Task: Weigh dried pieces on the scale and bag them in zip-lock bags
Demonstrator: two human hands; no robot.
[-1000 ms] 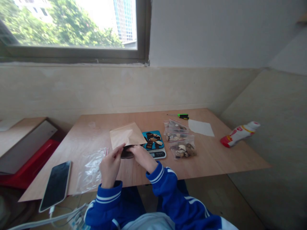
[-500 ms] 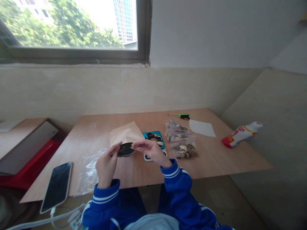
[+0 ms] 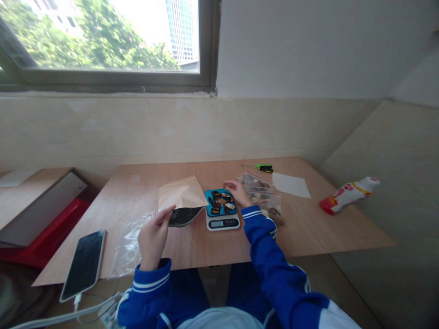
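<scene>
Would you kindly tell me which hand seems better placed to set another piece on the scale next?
Probably the right hand: it is by the far edge of the scale and seems to pinch a small piece. The left hand holds the brown bag, left of the scale.

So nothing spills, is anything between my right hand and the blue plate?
Nothing visible. Your right hand is by the far right corner of the blue plate; the paper bag is at its left edge.

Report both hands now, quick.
Left hand: closed, holding the paper bag by its edge.
Right hand: closed, pinching a small brown piece.
</scene>
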